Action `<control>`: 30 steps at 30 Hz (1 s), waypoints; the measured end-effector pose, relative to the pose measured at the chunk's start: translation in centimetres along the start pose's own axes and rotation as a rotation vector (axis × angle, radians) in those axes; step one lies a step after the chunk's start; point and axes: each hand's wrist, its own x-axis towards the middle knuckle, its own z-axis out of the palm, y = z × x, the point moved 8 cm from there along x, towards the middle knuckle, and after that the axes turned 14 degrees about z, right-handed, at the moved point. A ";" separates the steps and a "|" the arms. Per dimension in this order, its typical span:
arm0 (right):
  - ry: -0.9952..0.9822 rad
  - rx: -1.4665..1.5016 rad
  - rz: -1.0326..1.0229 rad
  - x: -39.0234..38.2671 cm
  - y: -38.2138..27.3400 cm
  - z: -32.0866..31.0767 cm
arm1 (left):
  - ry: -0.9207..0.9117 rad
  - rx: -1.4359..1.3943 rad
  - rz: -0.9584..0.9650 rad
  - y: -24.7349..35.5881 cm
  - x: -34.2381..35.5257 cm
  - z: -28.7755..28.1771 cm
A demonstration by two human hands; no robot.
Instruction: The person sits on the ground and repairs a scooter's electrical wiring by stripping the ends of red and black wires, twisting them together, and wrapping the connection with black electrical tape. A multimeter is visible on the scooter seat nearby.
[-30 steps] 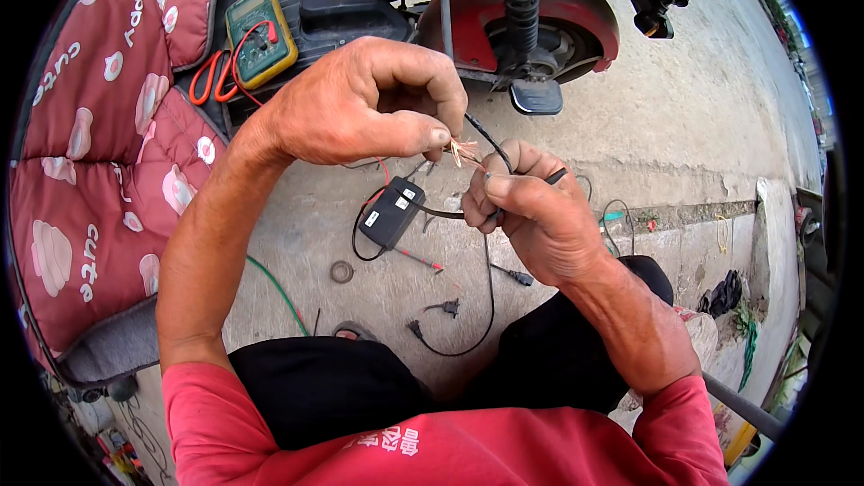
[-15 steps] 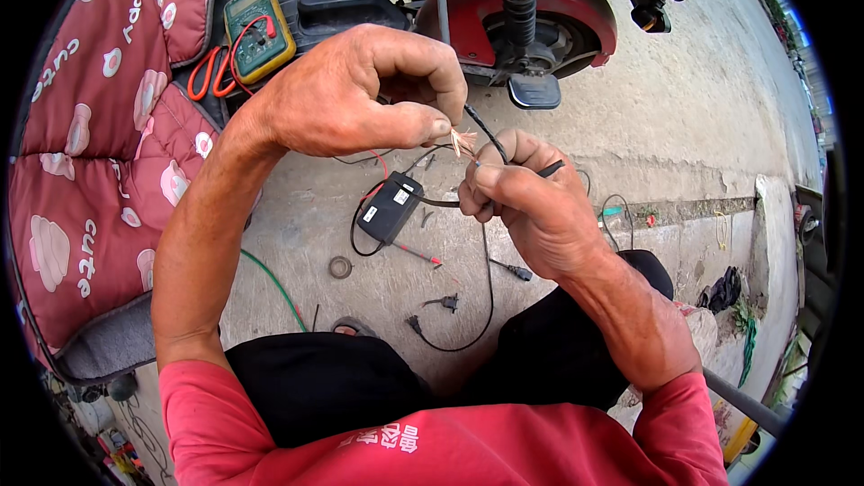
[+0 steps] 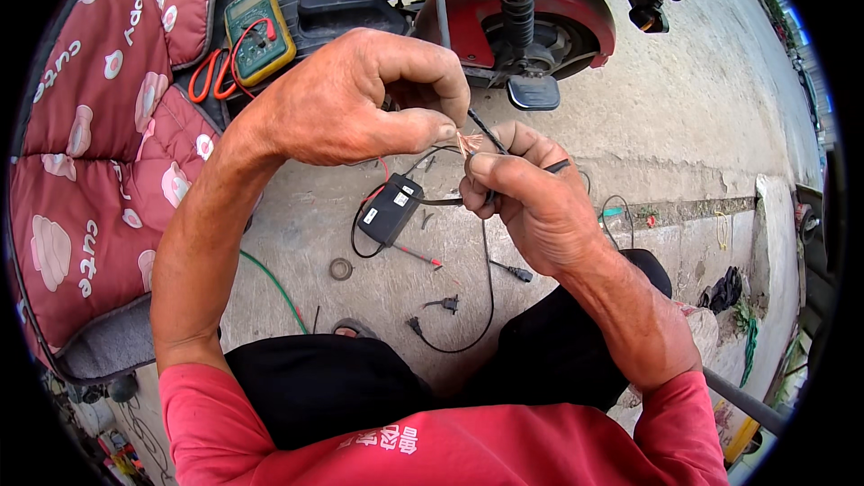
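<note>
Leftmost, a green-and-yellow multimeter (image 3: pixel 261 31) lies near the left hand (image 3: pixel 360 108), whose fingertip grip pinches the fanned, bare copper strands (image 3: pixel 470 142). Light, springy and probably fragile, these seem best held bunched near their base. They sit between both hands; the right hand (image 3: pixel 531 184) clasps a flexible black cable (image 3: pixel 487 131). Rightward, the grey concrete floor (image 3: pixel 684 121), edged by a dark groove (image 3: pixel 697 209), seems to allow elbow room.

Outdoor repair spot — concrete ground (image 3: pixel 684 117), scooter (image 3: pixel 517 9), multimeter (image 3: pixel 259 33), loose cables (image 3: pixel 491 297)
</note>
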 end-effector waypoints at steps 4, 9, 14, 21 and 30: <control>-0.018 0.000 0.006 0.1 0.1 0.0 | -0.001 0.021 0.006 -0.1 -0.1 0.0; -0.013 0.007 0.003 0.1 0.0 0.0 | 0.003 0.041 0.016 0.1 0.0 -0.1; 0.002 0.008 0.004 0.2 0.0 0.2 | -0.004 0.071 0.023 0.3 -0.1 -0.1; 0.016 -0.011 0.015 0.3 0.0 0.3 | 0.022 0.063 0.008 0.5 -0.1 -0.1; -0.052 0.078 0.017 0.9 -0.2 0.2 | 0.081 0.069 0.060 1.2 -0.5 -0.2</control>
